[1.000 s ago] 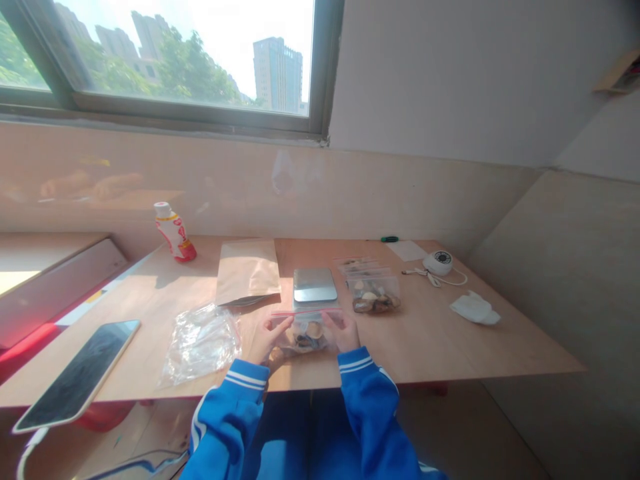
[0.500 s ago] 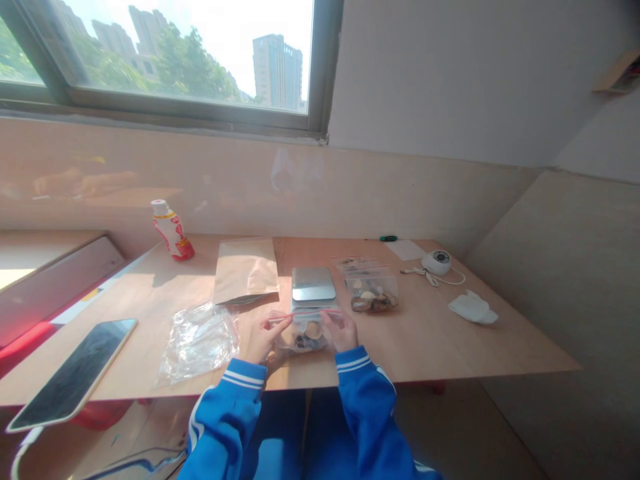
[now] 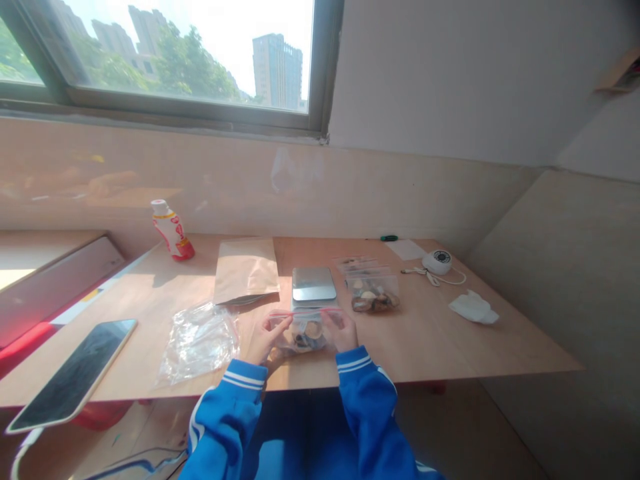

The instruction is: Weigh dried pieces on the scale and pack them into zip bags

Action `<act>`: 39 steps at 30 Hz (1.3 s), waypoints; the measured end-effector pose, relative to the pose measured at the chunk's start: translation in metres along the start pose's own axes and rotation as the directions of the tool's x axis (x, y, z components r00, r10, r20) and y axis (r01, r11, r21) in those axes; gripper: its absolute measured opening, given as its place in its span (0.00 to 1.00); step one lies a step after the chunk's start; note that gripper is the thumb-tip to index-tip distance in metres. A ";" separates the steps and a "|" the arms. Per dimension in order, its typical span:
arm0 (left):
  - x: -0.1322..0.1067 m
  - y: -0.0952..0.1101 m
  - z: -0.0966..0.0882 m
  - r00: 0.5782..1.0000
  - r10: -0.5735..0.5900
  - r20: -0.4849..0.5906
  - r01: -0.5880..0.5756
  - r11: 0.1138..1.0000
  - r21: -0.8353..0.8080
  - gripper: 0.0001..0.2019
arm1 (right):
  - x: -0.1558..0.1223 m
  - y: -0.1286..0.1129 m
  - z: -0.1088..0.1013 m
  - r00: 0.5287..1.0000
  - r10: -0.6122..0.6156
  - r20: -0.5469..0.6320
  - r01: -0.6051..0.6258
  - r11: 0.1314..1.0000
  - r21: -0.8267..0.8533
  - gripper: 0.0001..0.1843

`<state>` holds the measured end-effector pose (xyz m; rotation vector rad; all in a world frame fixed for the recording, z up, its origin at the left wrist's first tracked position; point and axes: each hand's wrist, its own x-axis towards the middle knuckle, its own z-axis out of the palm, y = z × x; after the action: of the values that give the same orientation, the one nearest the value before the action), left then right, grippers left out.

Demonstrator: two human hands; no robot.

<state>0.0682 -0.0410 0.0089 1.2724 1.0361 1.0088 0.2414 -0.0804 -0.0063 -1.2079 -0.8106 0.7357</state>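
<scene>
A small clear zip bag (image 3: pixel 306 333) with a red seal strip holds several brown and tan pieces. It stands on the wooden table (image 3: pixel 440 347) just in front of me. My left hand (image 3: pixel 265 340) pinches the bag's top left corner. My right hand (image 3: pixel 341 331) pinches its top right corner. Both hands are closed on the bag. A small silver scale (image 3: pixel 314 285) sits right behind it.
Filled zip bags (image 3: pixel 373 292) lie right of the scale. A brown paper pouch (image 3: pixel 246 269) and a pile of empty clear bags (image 3: pixel 200 341) lie left. A phone (image 3: pixel 75 373), a red-and-white bottle (image 3: pixel 173 232), a white round device (image 3: pixel 437 261) and a tissue (image 3: pixel 473 308) are also here.
Hardly anything has changed. Both hands stay pinched on the top of the zip bag, which shifted only slightly.
</scene>
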 end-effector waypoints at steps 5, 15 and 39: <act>-0.001 0.002 0.001 1.000 -0.004 -0.011 0.004 1.000 -0.016 0.19 | 0.001 0.001 0.000 1.000 -0.007 -0.019 0.007 1.000 -0.005 0.18; -0.004 0.013 0.006 0.999 -0.003 -0.040 0.003 1.000 0.013 0.18 | 0.000 0.003 0.000 0.999 -0.002 -0.049 0.001 1.000 -0.013 0.17; -0.009 0.016 0.013 0.995 -0.080 -0.057 0.077 0.996 -0.046 0.24 | -0.006 0.010 0.007 1.000 0.004 -0.016 -0.004 1.000 -0.023 0.17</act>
<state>0.0781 -0.0523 0.0255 1.1635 1.0949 1.0085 0.2322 -0.0798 -0.0157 -1.2350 -0.8059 0.7211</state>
